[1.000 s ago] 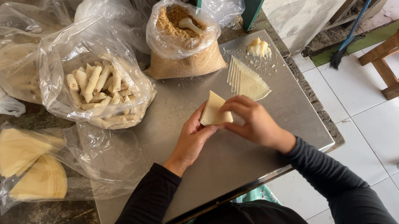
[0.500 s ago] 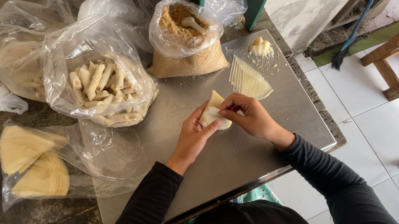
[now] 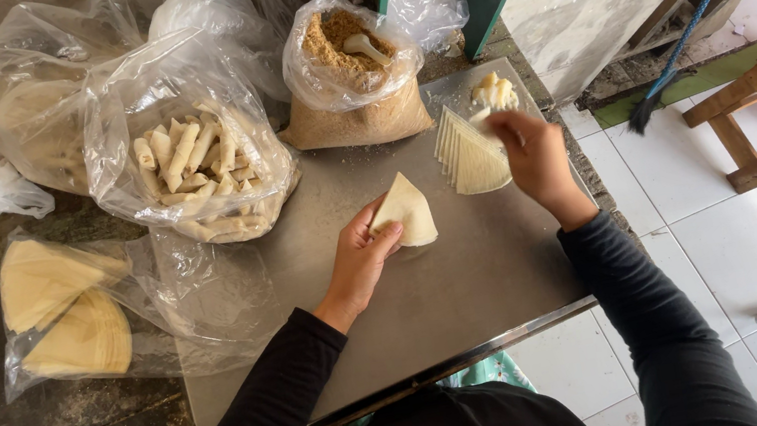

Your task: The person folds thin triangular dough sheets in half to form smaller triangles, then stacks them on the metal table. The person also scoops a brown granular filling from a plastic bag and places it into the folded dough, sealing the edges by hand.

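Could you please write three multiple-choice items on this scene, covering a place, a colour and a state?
1. Where is the spoon?
A. in the crumb bag
B. on the floor
C. in the left hand

2. What colour are the sleeves?
A. white
B. black
C. red

3. How is the wrapper under the left hand?
A. rolled into a tube
B. torn in pieces
C. folded to a triangle on the tray

Answers: 1 A, its bowl pokes out of the crumbs. 2 B, both arms are dark. 3 C, the fingers pinch one pointed flat piece.
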